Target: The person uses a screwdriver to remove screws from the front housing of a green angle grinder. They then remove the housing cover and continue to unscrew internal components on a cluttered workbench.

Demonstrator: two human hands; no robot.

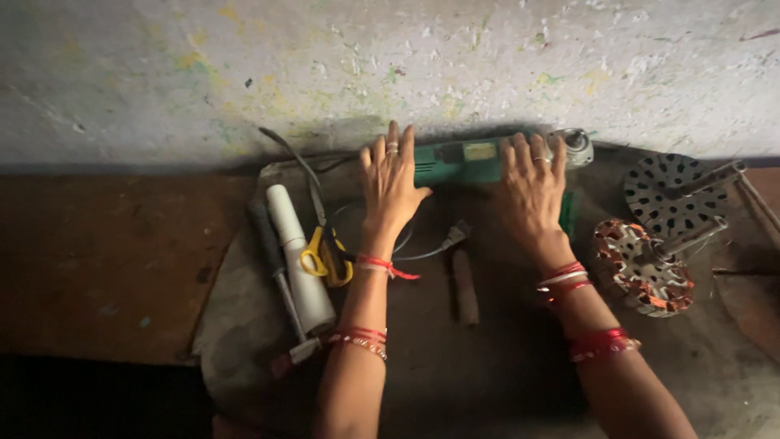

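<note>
Green angle grinder [467,160] lies along the foot of a paint-flecked white wall [390,65], on a dark grimy slab [455,366] beside a brown floor [106,260]. Left hand [392,185] flat, fingers spread, fingertips on the grinder's rear end. Right hand [532,191] flat over its front, fingers loosely apart (no closed grasp visible). Left of the left hand: yellow-handled scissors [325,256], white tube [299,256]. Right of the right hand: copper-wound motor stator [646,268]

Both hands [459,191] cover much of the green power tool [471,160]; its cable's far end is hidden
</note>
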